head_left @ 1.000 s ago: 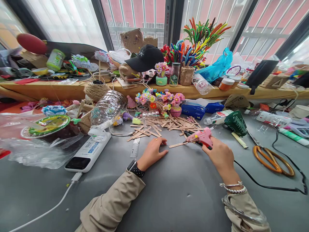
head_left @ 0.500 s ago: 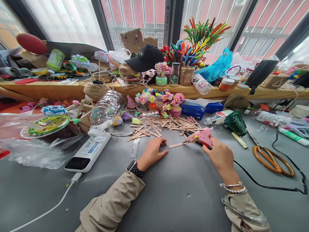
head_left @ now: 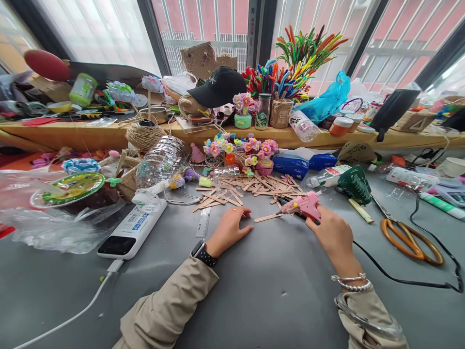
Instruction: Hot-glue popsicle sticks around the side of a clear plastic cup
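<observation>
My right hand (head_left: 332,235) grips a pink glue gun (head_left: 303,205), whose nozzle points left at one end of a single wooden craft stick (head_left: 267,218) lying on the grey table (head_left: 254,291). My left hand (head_left: 230,228) rests flat on the table just left of that stick, fingers stretched out and holding nothing. A heap of wooden craft sticks (head_left: 247,189) lies right behind both hands. A black cord (head_left: 399,278) runs from the glue gun to the right.
Orange-handled scissors (head_left: 412,237) lie at the right, a white power bank (head_left: 132,228) with its cable at the left, a clear ruler (head_left: 203,222) beside my left hand. Behind the sticks stand small flower crafts (head_left: 240,148), a plastic bottle (head_left: 162,162), twine (head_left: 145,135) and a cluttered wooden ledge (head_left: 90,133).
</observation>
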Tool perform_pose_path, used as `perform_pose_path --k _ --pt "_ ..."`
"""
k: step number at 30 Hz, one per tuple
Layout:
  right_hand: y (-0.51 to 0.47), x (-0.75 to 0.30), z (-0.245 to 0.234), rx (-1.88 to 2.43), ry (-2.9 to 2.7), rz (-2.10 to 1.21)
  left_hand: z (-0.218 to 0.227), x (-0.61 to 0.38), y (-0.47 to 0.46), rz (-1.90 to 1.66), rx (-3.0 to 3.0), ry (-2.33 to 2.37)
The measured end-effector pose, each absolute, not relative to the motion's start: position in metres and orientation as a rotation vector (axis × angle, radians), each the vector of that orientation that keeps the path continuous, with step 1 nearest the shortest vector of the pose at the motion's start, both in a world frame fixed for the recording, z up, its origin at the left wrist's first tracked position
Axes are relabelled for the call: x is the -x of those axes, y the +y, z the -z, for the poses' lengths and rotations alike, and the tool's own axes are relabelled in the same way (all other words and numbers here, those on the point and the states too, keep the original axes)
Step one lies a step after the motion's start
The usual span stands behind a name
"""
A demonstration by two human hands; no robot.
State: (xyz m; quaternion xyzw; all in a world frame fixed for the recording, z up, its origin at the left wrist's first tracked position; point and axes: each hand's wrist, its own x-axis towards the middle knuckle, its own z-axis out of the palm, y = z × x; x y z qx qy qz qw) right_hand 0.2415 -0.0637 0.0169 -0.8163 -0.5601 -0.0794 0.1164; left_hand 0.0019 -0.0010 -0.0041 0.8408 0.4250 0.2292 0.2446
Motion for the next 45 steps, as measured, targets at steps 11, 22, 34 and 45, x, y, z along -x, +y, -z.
perform_pose_path --k 11,22,34,45 --pt "-0.0648 -0.2424 -0.0202 2.455 -1.613 0.205 0.0038 -0.0017 -0.001 -0.628 -2.301 1.158" --pt "-0.0641 -0.2445 -0.0201 2.473 -1.592 0.2 0.004 -0.0017 -0.0004 -0.608 -2.294 1.165" --pt "-0.065 -0.2451 -0.0204 2.503 -1.558 0.25 0.0033 -0.0017 -0.0012 -0.61 -2.305 1.167" --pt "-0.0656 -0.2453 -0.0193 2.497 -1.564 0.304 0.0026 -0.002 -0.0013 -0.596 -2.306 1.175"
